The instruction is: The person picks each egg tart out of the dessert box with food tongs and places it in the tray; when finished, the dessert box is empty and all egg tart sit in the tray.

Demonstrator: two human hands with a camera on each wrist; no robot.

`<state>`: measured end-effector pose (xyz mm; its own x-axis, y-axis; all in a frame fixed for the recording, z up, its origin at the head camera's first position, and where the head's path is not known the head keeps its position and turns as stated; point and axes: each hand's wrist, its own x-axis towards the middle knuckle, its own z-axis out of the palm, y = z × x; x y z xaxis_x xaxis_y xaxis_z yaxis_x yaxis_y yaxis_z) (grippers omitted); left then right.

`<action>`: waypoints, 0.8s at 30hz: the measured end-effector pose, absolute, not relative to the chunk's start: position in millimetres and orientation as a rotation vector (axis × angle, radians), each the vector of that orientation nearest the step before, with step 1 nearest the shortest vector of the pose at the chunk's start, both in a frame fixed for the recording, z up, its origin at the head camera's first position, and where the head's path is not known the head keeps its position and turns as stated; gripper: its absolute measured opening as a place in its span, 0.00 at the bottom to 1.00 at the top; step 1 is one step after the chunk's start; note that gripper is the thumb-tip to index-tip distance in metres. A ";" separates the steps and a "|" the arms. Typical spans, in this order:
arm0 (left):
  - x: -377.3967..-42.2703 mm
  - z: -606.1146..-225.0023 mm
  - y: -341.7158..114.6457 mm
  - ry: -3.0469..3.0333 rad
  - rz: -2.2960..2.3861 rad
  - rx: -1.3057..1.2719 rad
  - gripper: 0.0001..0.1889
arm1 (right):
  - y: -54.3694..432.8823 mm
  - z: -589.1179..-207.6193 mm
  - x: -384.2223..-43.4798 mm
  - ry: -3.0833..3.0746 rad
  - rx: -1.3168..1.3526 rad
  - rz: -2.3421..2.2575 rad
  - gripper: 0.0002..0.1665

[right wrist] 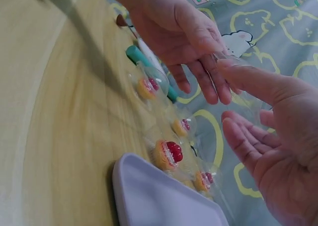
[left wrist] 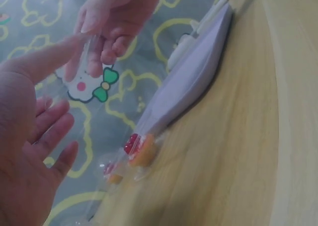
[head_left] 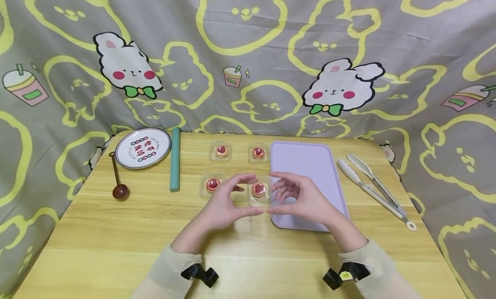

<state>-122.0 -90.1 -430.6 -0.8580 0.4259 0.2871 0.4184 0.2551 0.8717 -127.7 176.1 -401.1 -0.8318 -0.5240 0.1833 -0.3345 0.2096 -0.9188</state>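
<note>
Both hands are raised over the front right tart [head_left: 258,189], which has a red topping and sits in a clear plastic holder. My left hand [head_left: 224,202] and my right hand [head_left: 310,200] face each other, thumbs toward me and fingers at the far side. Between them they grip a thin clear plastic cover [right wrist: 247,104] by its edges; its outline is faint. The front left tart [head_left: 213,185] is beside my left fingers. Two more, a back left tart [head_left: 221,151] and a back right tart [head_left: 258,153], lie behind.
A lilac tray [head_left: 306,161] lies partly under my right hand, with tongs [head_left: 373,187] to its right. Toward the left are a green rolling pin [head_left: 175,161], a white plate [head_left: 125,152] and a brown ladle [head_left: 121,191]. A patterned curtain [head_left: 248,101] hangs around the table.
</note>
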 end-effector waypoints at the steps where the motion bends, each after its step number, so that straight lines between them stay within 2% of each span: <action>1: -122.1 -430.4 -90.2 2.458 1.739 0.827 0.42 | 176.6 -401.3 -127.5 2.288 -0.822 -1.700 0.48; 5: -122.2 -430.0 -91.3 2.363 1.778 0.808 0.42 | 178.3 -403.9 -126.3 2.260 -0.809 -1.730 0.45; 13: -121.3 -426.4 -94.5 2.301 1.782 0.819 0.35 | 178.9 -408.8 -123.6 2.221 -0.850 -1.760 0.39; 18: -121.3 -426.4 -96.9 2.287 1.789 0.815 0.36 | 177.8 -411.4 -122.3 2.199 -0.880 -1.782 0.37; 24: -121.0 -428.9 -98.5 2.186 1.861 0.836 0.39 | 175.1 -414.3 -122.5 2.170 -0.873 -1.864 0.45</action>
<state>-121.0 -98.5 -428.9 -0.8333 0.5000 0.2359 0.3126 0.0743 0.9470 -122.5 175.1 -414.3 -0.8192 -0.5145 0.2534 -0.3281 0.0581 -0.9429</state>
